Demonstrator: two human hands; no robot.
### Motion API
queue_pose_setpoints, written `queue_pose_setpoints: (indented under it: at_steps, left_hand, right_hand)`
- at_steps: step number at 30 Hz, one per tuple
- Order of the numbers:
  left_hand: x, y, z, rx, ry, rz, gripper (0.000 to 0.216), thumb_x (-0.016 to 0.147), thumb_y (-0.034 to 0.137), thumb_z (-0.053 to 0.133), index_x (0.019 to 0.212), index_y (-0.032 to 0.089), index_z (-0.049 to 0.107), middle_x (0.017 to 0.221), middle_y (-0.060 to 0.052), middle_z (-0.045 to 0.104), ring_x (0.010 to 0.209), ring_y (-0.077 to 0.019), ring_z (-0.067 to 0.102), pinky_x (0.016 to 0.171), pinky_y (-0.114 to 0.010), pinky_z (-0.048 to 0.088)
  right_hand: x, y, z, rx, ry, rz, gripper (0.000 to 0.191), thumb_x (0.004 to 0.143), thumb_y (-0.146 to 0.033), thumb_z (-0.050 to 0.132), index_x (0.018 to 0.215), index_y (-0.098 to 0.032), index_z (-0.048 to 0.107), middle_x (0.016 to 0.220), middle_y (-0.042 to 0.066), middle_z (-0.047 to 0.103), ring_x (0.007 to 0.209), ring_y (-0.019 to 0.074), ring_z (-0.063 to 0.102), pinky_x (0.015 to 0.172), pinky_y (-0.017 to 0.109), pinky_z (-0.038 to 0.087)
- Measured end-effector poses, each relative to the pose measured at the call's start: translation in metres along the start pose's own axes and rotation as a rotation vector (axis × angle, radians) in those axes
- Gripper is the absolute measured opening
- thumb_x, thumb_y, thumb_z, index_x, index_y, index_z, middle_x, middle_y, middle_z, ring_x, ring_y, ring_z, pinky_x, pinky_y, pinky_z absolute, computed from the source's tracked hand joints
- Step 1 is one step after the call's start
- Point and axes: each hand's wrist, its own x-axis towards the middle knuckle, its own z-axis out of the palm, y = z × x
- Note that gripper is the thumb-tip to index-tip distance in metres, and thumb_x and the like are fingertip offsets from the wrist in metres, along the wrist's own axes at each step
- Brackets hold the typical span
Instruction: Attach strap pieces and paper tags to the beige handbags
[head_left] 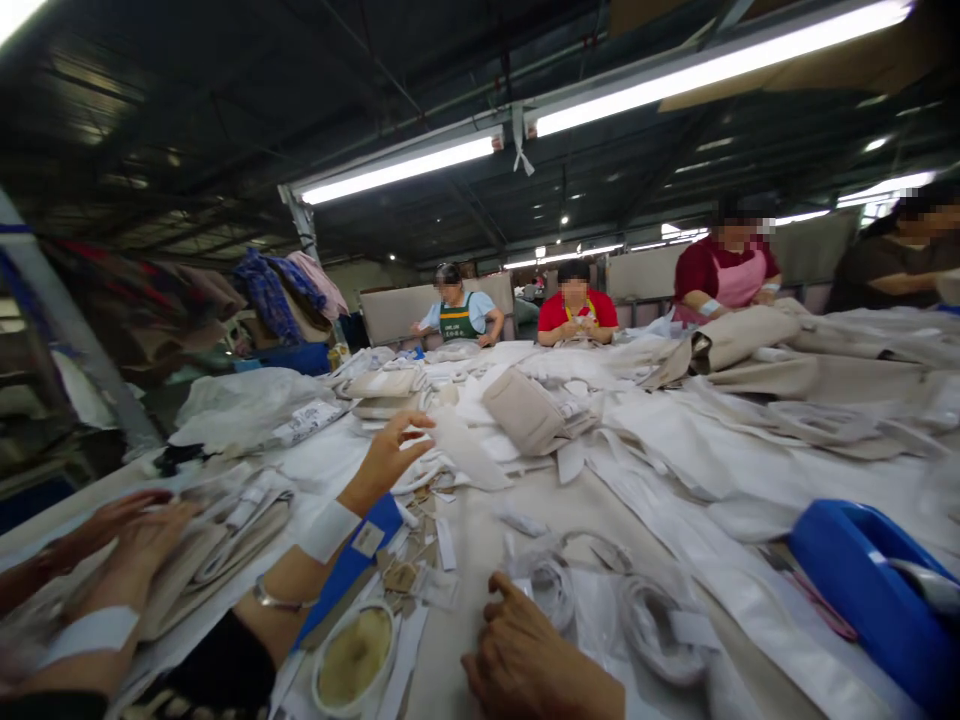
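Observation:
My left hand [390, 455] reaches forward over the table with its fingers apart and nothing visible in them. Under that forearm lies a blue piece [337, 590] with a small label on it. Loose paper tags with strings [401, 575] are scattered beside it. Low in the middle, my right hand [525, 650] hovers near the table with loosely bent fingers; I see nothing between them. Just right of it lie clear plastic bags holding a coiled pale strap [551, 590] and another coil [664, 630]. A round tub of yellowish stuff [356, 655] stands between my arms.
At far left, a co-worker's hands [142, 535] rest on folded beige fabric [225, 535]. A folded beige bundle [525, 410] sits ahead amid white sheets. A blue tape dispenser [862, 590] stands at right. Several people work across the table under tube lights.

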Motion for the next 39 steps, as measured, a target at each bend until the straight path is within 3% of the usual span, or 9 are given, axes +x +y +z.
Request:
queue_pose_setpoints:
  at_steps: [4,7,10,14,19,22,29,34,39]
  left_hand:
    - [-0.022,0.029,-0.023,-0.286,0.355,-0.119,0.033,0.066,0.027,0.074,0.089,0.019,0.052,0.087,0.001,0.057,0.078,-0.0131,0.055,0.071,-0.024,0.046]
    - [-0.045,0.038,-0.031,-0.335,0.403,-0.231,0.041,0.065,0.025,0.072,0.098,0.02,0.049,0.084,0.003,0.055,0.073,-0.0121,0.052,0.064,-0.022,0.043]
    - [-0.071,0.036,-0.021,-0.187,0.316,-0.363,0.038,0.066,0.021,0.067,0.1,0.019,0.05,0.085,0.002,0.055,0.077,-0.0136,0.053,0.071,-0.025,0.044]
    - [-0.1,0.03,0.025,0.033,0.179,-0.473,0.031,0.065,0.005,0.055,0.094,0.017,0.051,0.098,-0.003,0.055,0.098,-0.0181,0.052,0.095,-0.033,0.04]
    - [-0.127,0.033,0.074,-0.188,-0.075,-0.63,0.034,0.073,0.013,0.057,0.107,0.014,0.053,0.117,-0.012,0.054,0.108,-0.0215,0.053,0.096,-0.036,0.043]
    - [-0.155,0.028,0.071,-0.367,-0.171,-0.731,0.034,0.083,0.024,0.051,0.116,0.015,0.053,0.123,-0.012,0.055,0.112,-0.0223,0.053,0.097,-0.037,0.043]
    - [-0.22,0.006,0.065,-0.386,-0.32,-0.744,0.047,0.075,0.024,0.059,0.121,0.012,0.055,0.113,-0.011,0.062,0.108,-0.0249,0.055,0.098,-0.039,0.042]
    - [-0.22,0.01,0.077,-0.375,-0.304,-0.798,0.059,0.069,0.017,0.062,0.126,0.011,0.052,0.108,-0.01,0.062,0.099,-0.0239,0.056,0.091,-0.037,0.043]
    - [-0.215,0.023,0.079,-0.785,-0.302,-0.896,0.051,0.072,0.02,0.063,0.122,0.016,0.057,0.101,-0.006,0.067,0.101,-0.023,0.058,0.092,-0.035,0.041]
  right_hand:
    - [-0.003,-0.003,-0.005,0.025,0.069,-0.002,0.025,0.088,-0.02,0.051,0.063,-0.019,0.054,0.06,-0.001,0.055,0.07,0.0165,0.054,0.114,0.045,0.017]
    - [-0.004,-0.002,-0.002,0.04,0.001,-0.046,0.026,0.087,-0.016,0.05,0.062,-0.019,0.055,0.058,-0.001,0.056,0.067,0.0167,0.053,0.111,0.048,0.019]
    - [-0.001,0.001,-0.004,0.07,-0.117,-0.046,0.033,0.087,-0.015,0.052,0.055,-0.019,0.054,0.051,-0.001,0.057,0.058,0.0148,0.051,0.106,0.046,0.023]
    - [0.007,0.003,-0.016,0.119,-0.243,-0.053,0.035,0.089,-0.016,0.052,0.055,-0.019,0.058,0.052,0.0,0.062,0.056,0.0135,0.052,0.101,0.043,0.026]
    - [0.014,0.001,-0.029,0.142,-0.326,-0.027,0.038,0.092,-0.015,0.048,0.057,-0.019,0.062,0.055,0.0,0.065,0.059,0.015,0.055,0.101,0.044,0.026]
    - [0.016,0.001,-0.033,0.142,-0.36,-0.026,0.036,0.093,-0.016,0.048,0.06,-0.019,0.064,0.057,0.0,0.066,0.063,0.0158,0.057,0.103,0.044,0.026]
    - [0.017,0.002,-0.035,0.16,-0.353,-0.04,0.033,0.092,-0.017,0.05,0.062,-0.019,0.064,0.059,-0.001,0.067,0.062,0.0155,0.056,0.1,0.045,0.028]
    - [0.021,0.005,-0.043,0.226,-0.339,-0.042,0.033,0.091,-0.014,0.049,0.061,-0.02,0.06,0.06,-0.001,0.067,0.06,0.0141,0.054,0.098,0.044,0.03]
    - [0.023,0.007,-0.049,0.316,-0.296,-0.043,0.028,0.092,-0.013,0.046,0.069,-0.02,0.061,0.068,-0.004,0.069,0.065,0.0134,0.057,0.101,0.045,0.029]
